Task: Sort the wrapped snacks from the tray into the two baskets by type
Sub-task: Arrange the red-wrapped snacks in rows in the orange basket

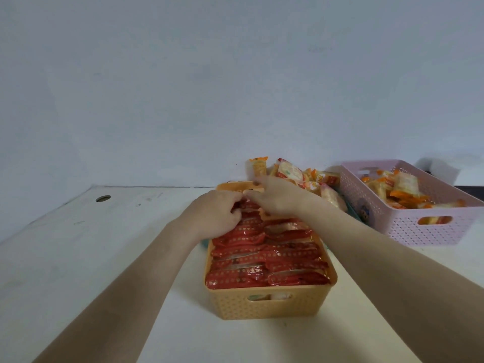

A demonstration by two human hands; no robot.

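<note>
This seems to be a simple indoor work room, maybe an office: a white desk (104,258) with a round cable hole (103,198) at its far left stands directly against a plain, pale grey wall (235,74).

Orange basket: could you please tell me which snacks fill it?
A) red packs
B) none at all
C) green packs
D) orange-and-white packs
A: the orange basket is filled with rows of red packs, while the orange-and-white packs lie in the pink basket.
</note>
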